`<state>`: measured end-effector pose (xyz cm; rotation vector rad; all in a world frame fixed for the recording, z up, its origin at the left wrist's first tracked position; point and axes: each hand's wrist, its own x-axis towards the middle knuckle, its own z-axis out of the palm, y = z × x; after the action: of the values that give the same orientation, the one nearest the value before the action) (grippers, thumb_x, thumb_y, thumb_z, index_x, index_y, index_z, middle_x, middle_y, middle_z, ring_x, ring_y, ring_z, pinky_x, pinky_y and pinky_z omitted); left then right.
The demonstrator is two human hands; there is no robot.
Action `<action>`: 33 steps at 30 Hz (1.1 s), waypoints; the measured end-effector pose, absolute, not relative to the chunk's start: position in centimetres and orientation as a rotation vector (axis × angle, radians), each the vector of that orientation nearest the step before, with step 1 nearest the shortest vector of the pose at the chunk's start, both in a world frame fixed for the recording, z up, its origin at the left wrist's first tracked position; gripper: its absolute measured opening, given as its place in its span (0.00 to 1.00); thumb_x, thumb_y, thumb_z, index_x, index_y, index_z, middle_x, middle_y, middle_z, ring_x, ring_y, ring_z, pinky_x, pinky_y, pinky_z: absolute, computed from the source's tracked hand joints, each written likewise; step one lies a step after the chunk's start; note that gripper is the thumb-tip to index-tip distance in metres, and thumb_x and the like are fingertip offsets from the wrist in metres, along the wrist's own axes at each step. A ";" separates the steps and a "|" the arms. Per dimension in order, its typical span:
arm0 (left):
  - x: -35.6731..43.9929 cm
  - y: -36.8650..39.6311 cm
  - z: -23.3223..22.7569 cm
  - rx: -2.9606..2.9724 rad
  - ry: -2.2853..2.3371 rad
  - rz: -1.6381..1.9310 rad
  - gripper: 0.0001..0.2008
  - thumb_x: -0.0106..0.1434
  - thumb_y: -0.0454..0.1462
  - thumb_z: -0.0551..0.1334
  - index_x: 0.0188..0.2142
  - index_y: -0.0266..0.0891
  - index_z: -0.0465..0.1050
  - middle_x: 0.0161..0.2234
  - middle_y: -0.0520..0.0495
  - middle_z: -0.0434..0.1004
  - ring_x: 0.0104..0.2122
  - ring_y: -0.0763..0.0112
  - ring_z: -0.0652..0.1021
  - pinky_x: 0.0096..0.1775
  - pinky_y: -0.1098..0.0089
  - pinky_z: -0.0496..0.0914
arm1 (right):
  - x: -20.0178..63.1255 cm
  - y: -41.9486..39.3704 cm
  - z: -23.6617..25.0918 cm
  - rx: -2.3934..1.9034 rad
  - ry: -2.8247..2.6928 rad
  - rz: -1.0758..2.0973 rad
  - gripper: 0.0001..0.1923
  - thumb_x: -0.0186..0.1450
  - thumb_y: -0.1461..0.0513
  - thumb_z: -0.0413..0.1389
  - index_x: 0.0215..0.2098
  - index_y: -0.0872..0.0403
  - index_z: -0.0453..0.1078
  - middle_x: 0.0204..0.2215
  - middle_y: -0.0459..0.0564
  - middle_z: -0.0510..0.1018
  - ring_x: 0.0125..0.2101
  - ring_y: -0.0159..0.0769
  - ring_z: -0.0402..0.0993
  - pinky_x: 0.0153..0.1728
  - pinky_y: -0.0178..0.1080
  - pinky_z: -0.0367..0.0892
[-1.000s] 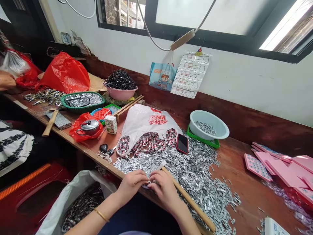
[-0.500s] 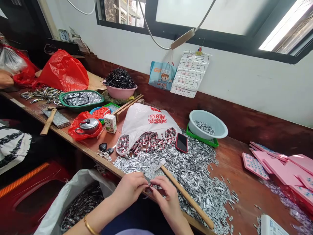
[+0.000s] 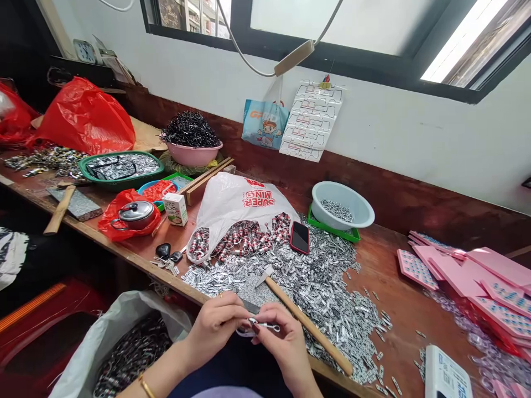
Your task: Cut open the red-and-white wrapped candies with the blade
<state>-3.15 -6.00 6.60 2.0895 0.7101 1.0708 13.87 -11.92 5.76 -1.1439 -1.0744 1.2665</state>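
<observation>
Left hand (image 3: 219, 321) and right hand (image 3: 281, 338): both grips clamp a small metal piece (image 3: 271, 326) beside a hammer (image 3: 309, 325) lying on loose metal tabs (image 3: 336, 301).

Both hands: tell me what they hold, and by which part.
Left hand and right hand together pinch a small metal piece; its looped end shows, the gripped part is hidden.

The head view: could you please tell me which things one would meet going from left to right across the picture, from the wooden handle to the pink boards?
Wooden handle, lidded metal pot, small carton, left hand, right hand, pale blue basin, pink boards.
</observation>
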 end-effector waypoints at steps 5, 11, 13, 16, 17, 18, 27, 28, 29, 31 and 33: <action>-1.8 -6.9 6.8 1.651 0.815 1.030 0.10 0.62 0.41 0.61 0.30 0.38 0.78 0.33 0.44 0.77 0.35 0.66 0.77 0.38 0.69 0.72 | 12.8 -12.5 5.0 -1.158 -0.935 1.162 0.10 0.56 0.53 0.62 0.31 0.50 0.75 0.35 0.50 0.70 0.30 0.37 0.72 0.26 0.38 0.74; -2.5 -5.3 4.7 1.436 1.061 0.882 0.13 0.57 0.44 0.63 0.30 0.36 0.79 0.28 0.45 0.79 0.30 0.66 0.76 0.33 0.71 0.70 | 17.6 -7.2 4.4 -1.526 -1.364 0.800 0.10 0.63 0.57 0.51 0.29 0.53 0.72 0.26 0.49 0.72 0.29 0.39 0.71 0.32 0.41 0.68; -3.3 -4.2 3.9 1.422 1.137 0.814 0.14 0.54 0.45 0.64 0.30 0.35 0.78 0.27 0.46 0.79 0.29 0.65 0.76 0.33 0.70 0.69 | 20.2 -4.3 4.1 -1.742 -1.473 0.501 0.08 0.61 0.63 0.51 0.28 0.53 0.71 0.31 0.52 0.73 0.35 0.41 0.70 0.38 0.42 0.65; -4.2 -3.0 3.2 1.414 1.154 0.726 0.15 0.52 0.46 0.63 0.27 0.34 0.76 0.23 0.48 0.77 0.25 0.68 0.74 0.30 0.72 0.66 | 22.2 -1.1 3.2 -1.825 -1.553 0.423 0.07 0.53 0.68 0.57 0.19 0.53 0.67 0.24 0.50 0.72 0.31 0.40 0.68 0.36 0.40 0.62; -4.4 -2.8 3.1 1.417 1.151 0.705 0.16 0.52 0.46 0.63 0.26 0.34 0.75 0.21 0.49 0.75 0.24 0.70 0.72 0.28 0.73 0.65 | 22.4 -0.6 2.9 -1.821 -1.564 0.433 0.09 0.51 0.69 0.58 0.17 0.53 0.65 0.22 0.49 0.71 0.30 0.40 0.68 0.35 0.39 0.61; -4.6 -2.8 3.1 1.424 1.151 0.688 0.16 0.52 0.47 0.62 0.24 0.34 0.75 0.19 0.50 0.73 0.22 0.71 0.71 0.26 0.73 0.63 | 22.5 -0.4 2.6 -1.818 -1.576 0.431 0.10 0.51 0.69 0.58 0.16 0.52 0.64 0.21 0.48 0.71 0.29 0.39 0.68 0.34 0.38 0.61; -6.1 -2.2 1.4 1.391 1.265 0.594 0.16 0.50 0.48 0.62 0.21 0.35 0.71 0.17 0.53 0.69 0.20 0.72 0.70 0.25 0.73 0.66 | 20.7 -4.1 3.8 -1.369 -1.167 1.072 0.14 0.58 0.50 0.58 0.29 0.53 0.68 0.26 0.48 0.75 0.26 0.36 0.70 0.32 0.40 0.65; -6.1 -2.0 1.2 1.378 1.269 0.587 0.16 0.49 0.48 0.62 0.20 0.36 0.71 0.17 0.53 0.69 0.20 0.71 0.71 0.25 0.72 0.67 | 20.2 -4.5 4.1 -1.233 -1.054 1.264 0.16 0.55 0.49 0.61 0.29 0.53 0.68 0.25 0.47 0.74 0.25 0.35 0.69 0.31 0.39 0.66; -6.1 -1.9 1.1 1.362 1.268 0.582 0.16 0.49 0.48 0.62 0.20 0.36 0.71 0.18 0.53 0.70 0.21 0.70 0.71 0.26 0.71 0.68 | 19.7 -4.9 4.4 -1.125 -0.968 1.411 0.17 0.53 0.49 0.63 0.29 0.52 0.68 0.25 0.46 0.74 0.24 0.33 0.69 0.31 0.38 0.66; -5.8 -1.7 1.1 1.329 1.260 0.570 0.15 0.48 0.47 0.63 0.20 0.36 0.71 0.18 0.53 0.70 0.21 0.70 0.72 0.26 0.70 0.70 | 18.7 -5.5 4.8 -0.990 -0.858 1.575 0.18 0.49 0.50 0.67 0.28 0.52 0.67 0.24 0.43 0.72 0.22 0.30 0.66 0.29 0.36 0.65; -5.5 -1.6 1.4 1.296 1.253 0.557 0.15 0.46 0.47 0.64 0.20 0.37 0.70 0.17 0.54 0.69 0.21 0.69 0.72 0.26 0.70 0.71 | 17.7 -5.7 5.0 -0.947 -0.865 1.621 0.17 0.50 0.51 0.66 0.27 0.52 0.67 0.24 0.43 0.71 0.22 0.28 0.65 0.29 0.34 0.63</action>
<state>-5.47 -1.65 1.41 1.2961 1.2526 0.5572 17.66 -5.73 4.99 -0.9469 -0.8654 1.6211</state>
